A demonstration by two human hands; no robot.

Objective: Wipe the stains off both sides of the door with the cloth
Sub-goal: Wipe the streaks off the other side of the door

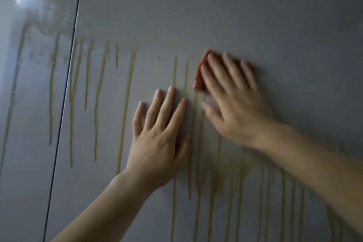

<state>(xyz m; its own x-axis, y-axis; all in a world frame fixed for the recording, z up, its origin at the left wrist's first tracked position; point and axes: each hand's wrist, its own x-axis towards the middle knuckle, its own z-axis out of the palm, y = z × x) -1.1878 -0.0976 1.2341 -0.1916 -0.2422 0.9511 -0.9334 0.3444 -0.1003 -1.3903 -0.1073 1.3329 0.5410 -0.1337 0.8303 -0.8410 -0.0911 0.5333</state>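
Both your grips are lying flat on the door. Your left grip is pressing the bare panel, fingers straight and spread. Your right grip, blurred, is pressing the orange cloth against the door with straight fingers, just above and right of the left. Yellow stains are streaking downward around them.
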